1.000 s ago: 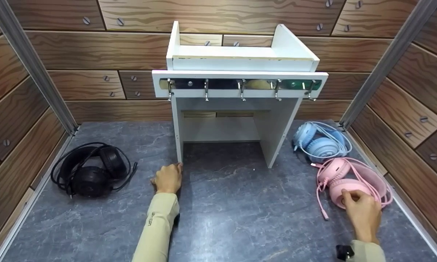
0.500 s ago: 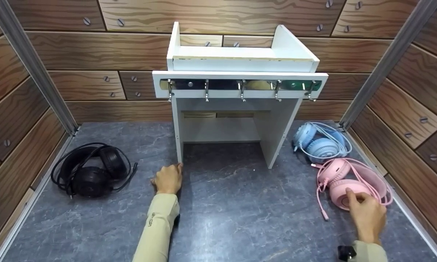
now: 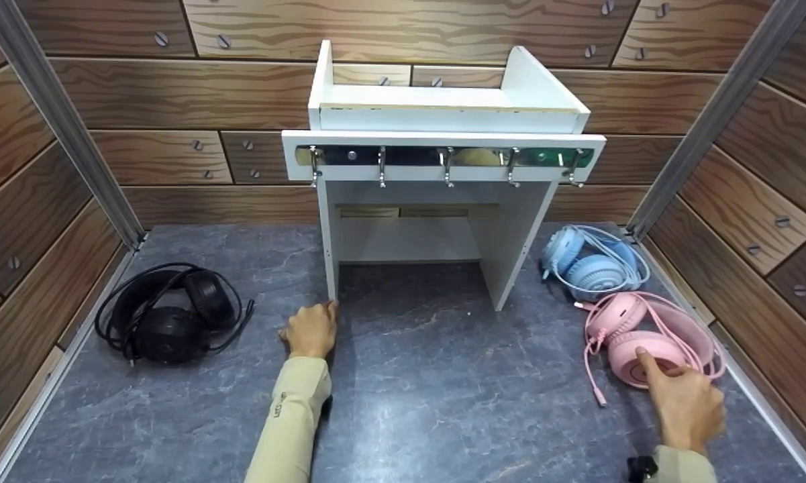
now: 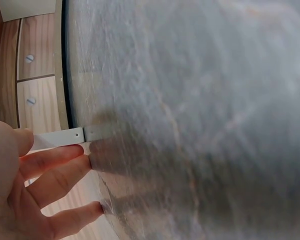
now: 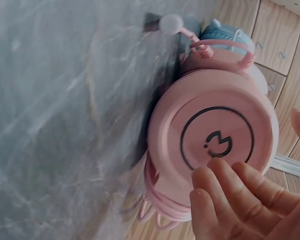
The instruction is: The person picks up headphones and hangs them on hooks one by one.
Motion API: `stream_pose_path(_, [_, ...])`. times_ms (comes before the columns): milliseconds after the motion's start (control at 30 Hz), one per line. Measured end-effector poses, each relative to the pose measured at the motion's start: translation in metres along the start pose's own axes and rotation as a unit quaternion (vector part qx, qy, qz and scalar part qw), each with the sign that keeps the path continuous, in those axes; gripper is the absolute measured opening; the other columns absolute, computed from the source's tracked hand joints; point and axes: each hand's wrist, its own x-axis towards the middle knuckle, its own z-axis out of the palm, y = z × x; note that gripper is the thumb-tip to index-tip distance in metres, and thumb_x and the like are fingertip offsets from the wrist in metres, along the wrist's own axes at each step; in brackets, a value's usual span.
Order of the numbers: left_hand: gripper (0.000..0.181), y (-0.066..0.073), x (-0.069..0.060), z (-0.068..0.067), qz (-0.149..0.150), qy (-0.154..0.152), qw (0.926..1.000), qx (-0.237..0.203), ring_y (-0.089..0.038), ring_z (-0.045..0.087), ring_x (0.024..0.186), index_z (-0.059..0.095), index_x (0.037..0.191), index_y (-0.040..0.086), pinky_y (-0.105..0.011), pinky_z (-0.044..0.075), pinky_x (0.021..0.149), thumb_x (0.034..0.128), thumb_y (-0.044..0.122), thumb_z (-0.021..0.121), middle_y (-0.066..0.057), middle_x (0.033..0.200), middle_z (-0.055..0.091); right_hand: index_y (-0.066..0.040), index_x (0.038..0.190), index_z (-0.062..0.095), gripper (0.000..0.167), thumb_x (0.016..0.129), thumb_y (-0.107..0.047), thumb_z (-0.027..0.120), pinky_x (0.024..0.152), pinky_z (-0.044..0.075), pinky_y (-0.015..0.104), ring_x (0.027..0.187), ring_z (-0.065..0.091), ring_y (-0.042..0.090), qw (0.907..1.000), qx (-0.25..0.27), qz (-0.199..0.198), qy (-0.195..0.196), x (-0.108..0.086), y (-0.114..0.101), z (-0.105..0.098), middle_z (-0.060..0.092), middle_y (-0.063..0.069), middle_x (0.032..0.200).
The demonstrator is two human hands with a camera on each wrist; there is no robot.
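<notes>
A white stand (image 3: 523,221) with a row of metal hooks (image 3: 449,164) stands at the centre back. My left hand (image 3: 311,331) holds the foot of its left side panel; in the left wrist view the panel end (image 4: 65,138) lies between thumb and index finger of that hand (image 4: 50,187), other fingertips on the tabletop. At the right, my right hand (image 3: 688,406) is at the near ear cup of a pink headset (image 3: 623,314). In the right wrist view, its extended fingers (image 5: 240,192) lie at the ear cup (image 5: 215,112), the thumb apart from them.
A light blue headset (image 3: 596,273) lies just behind the pink one. Further left lies a black headset (image 3: 168,333) with its cable looped round it. Wood-patterned walls (image 3: 188,94) and metal corner rails (image 3: 60,121) enclose the grey tabletop (image 3: 403,389).
My right hand has shifted a little to the right at the pink ear cup, and its thumb stands further from the fingers. The left hand and the stand have kept their places.
</notes>
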Motion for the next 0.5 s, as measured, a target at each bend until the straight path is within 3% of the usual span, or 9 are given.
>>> stream_pose_path(167, [0.044, -0.001, 0.0, 0.0015, 0.005, 0.005, 1.0, 0.004, -0.055, 0.068, 0.087, 0.076, 0.092, -0.004, -0.076, 0.045, 0.073, 0.1036, 0.033, 0.055, -0.033, 0.096, 0.07, 0.006, 0.079, 0.069, 0.083, 0.082, -0.076, 0.06, 0.051, 0.04, 0.054, 0.084, 0.06, 0.061, 0.9993, -0.011, 0.031, -0.017, 0.0019, 0.0047, 0.0015, 0.061, 0.045, 0.096])
stream_pose_path(233, [0.044, -0.001, 0.0005, 0.0017, 0.006, 0.007, 0.9999, 0.005, -0.055, 0.068, 0.086, 0.075, 0.091, -0.005, -0.076, 0.045, 0.073, 0.1035, 0.032, 0.056, -0.033, 0.096, 0.07, 0.008, 0.08, 0.066, 0.087, 0.082, -0.078, 0.059, 0.052, 0.041, 0.057, 0.084, 0.059, 0.062, 0.9991, -0.012, 0.036, -0.019, 0.0024, 0.0055, 0.0029, 0.059, 0.046, 0.096])
stream_pose_path(367, [0.044, -0.0008, 0.0005, 0.0014, 0.002, 0.004, 1.0, 0.004, -0.055, 0.068, 0.087, 0.075, 0.092, -0.005, -0.076, 0.045, 0.074, 0.1035, 0.032, 0.055, -0.033, 0.096, 0.07, 0.021, 0.109, 0.052, 0.105, 0.082, -0.08, 0.055, 0.064, 0.043, 0.066, 0.097, 0.054, 0.067, 0.9978, -0.007, 0.058, -0.032, 0.0028, 0.0047, 0.0056, 0.052, 0.053, 0.108])
stream_pose_path(500, [0.044, -0.0007, 0.0005, 0.0012, 0.002, 0.002, 1.0, 0.007, -0.056, 0.067, 0.087, 0.075, 0.093, -0.005, -0.076, 0.044, 0.075, 0.1038, 0.033, 0.055, -0.033, 0.097, 0.07, 0.023, 0.132, 0.031, 0.116, 0.084, -0.08, 0.052, 0.082, 0.039, 0.073, 0.111, 0.045, 0.07, 0.9954, 0.014, 0.083, -0.046, 0.0024, 0.0037, 0.0073, 0.043, 0.055, 0.122])
